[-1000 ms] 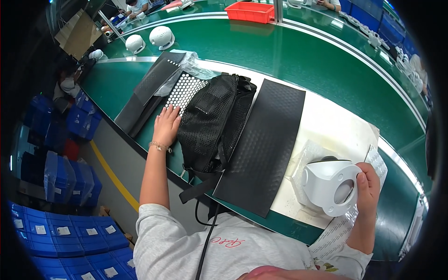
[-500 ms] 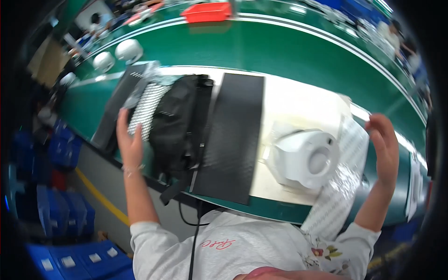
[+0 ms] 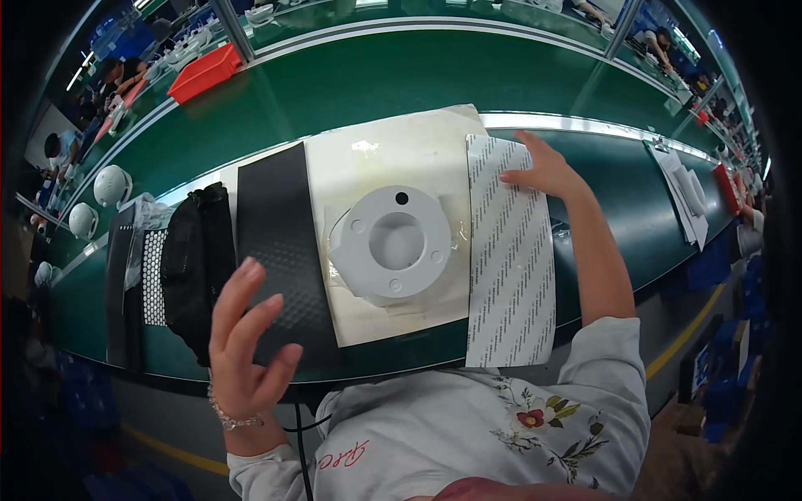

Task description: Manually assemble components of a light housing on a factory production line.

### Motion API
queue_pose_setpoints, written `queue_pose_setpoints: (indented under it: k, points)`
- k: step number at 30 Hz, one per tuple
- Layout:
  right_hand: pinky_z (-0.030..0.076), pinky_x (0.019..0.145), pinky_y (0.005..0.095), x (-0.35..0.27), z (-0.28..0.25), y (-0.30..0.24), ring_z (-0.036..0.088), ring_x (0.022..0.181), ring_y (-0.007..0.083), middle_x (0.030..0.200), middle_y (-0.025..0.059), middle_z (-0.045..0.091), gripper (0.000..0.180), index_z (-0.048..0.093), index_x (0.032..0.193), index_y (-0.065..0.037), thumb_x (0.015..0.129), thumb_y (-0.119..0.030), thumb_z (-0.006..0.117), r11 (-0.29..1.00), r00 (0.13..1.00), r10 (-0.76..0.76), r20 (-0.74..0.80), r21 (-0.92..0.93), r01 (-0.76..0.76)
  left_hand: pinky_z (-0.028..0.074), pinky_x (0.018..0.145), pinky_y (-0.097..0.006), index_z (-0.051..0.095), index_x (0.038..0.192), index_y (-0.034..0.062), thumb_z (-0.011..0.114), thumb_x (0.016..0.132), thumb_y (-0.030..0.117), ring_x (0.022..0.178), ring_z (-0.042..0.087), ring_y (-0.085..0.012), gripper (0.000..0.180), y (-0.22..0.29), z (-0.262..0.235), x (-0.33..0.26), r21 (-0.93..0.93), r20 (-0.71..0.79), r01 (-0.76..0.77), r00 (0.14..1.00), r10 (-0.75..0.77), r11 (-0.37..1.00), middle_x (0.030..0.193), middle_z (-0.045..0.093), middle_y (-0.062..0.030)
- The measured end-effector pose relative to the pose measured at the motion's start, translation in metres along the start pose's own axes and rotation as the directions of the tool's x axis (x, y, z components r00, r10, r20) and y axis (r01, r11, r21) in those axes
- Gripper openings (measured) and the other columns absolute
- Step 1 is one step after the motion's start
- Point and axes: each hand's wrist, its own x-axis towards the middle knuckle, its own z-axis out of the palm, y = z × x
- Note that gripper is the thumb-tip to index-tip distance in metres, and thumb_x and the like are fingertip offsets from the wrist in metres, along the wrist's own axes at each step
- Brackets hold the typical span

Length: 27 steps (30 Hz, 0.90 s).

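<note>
My right hand reaches the far end of a white backing-paper sheet with slanted rows of print. Its thumb and fingers are apart over the sheet's edge; firm contact is unclear. Raised near the front edge, my left hand is open and holds nothing, its fingers spread beside a black textured sheet. Between the hands, a white round plastic housing with a large central hole and a small black dot sits on a cream board.
A black fabric bag, a perforated white strip and a dark grey panel lie at left. Beyond them stand white domed parts. An orange-red tray sits farther back; papers lie at right.
My view has shifted, so the bench things appear farther left. My left hand has moved from the perforated strip toward the black sheet; my right hand has come onto the backing-paper sheet, which lies straighter.
</note>
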Motion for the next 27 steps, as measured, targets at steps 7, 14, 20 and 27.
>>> queue_pose_setpoints:
  k: [7, 14, 20, 27]
  points:
    - [0.028, 0.100, 0.0356, 0.017, 0.021, 0.032, 0.039, 0.117, 0.0290, 0.124, 0.0147, 0.043, 0.084, 0.039, 0.126, -0.008, 0.059, -0.044, 0.073, 0.999, 0.996, -0.026, -0.081, -0.040, 0.023, 0.034, 0.094, -0.043, 0.053, 0.108, 0.0000, 0.064, 0.069, 0.009, 0.115, 0.043, -0.0346, 0.041, 0.004, 0.018, 0.003, -0.074, 0.053, -0.004, 0.999, 0.008, 0.997, 0.122, 0.044, -0.0202]
    - [0.040, 0.083, 0.0316, -0.006, -0.016, 0.026, 0.050, 0.095, 0.0251, 0.100, 0.0077, 0.052, 0.028, 0.058, 0.098, -0.005, 0.070, -0.009, 0.061, 0.873, 0.966, -0.161, -0.204, 0.427, 0.236, 0.041, 0.086, -0.039, 0.057, 0.099, -0.0026, 0.063, 0.066, 0.006, 0.102, 0.052, -0.0318, 0.034, 0.009, 0.027, 0.000, -0.156, -0.007, -0.004, 1.000, 0.003, 0.988, 0.111, 0.053, -0.0189]
    - [0.041, 0.078, 0.0327, -0.072, -0.055, -0.050, 0.050, 0.092, 0.0241, 0.086, 0.0040, 0.056, 0.013, 0.063, 0.069, -0.007, 0.058, -0.001, 0.059, 0.597, 0.484, -0.671, -0.562, -0.022, 0.802, 0.045, 0.078, -0.037, 0.060, 0.090, -0.0011, 0.063, 0.065, 0.007, 0.093, 0.056, -0.0305, 0.026, 0.008, 0.029, -0.005, -0.191, -0.016, -0.057, 0.998, 0.055, 0.980, 0.101, 0.058, -0.0163]
    - [0.041, 0.074, 0.0340, -0.114, -0.058, -0.069, 0.050, 0.089, 0.0255, 0.082, 0.0019, 0.059, 0.011, 0.065, 0.066, -0.012, 0.058, -0.017, 0.060, 0.555, 0.292, -0.716, -0.635, -0.264, 0.788, 0.045, 0.078, -0.036, 0.061, 0.091, 0.0034, 0.066, 0.065, 0.009, 0.094, 0.055, -0.0298, 0.028, 0.018, 0.038, 0.006, -0.272, 0.061, -0.143, 0.984, 0.165, 0.952, 0.102, 0.057, -0.0142]
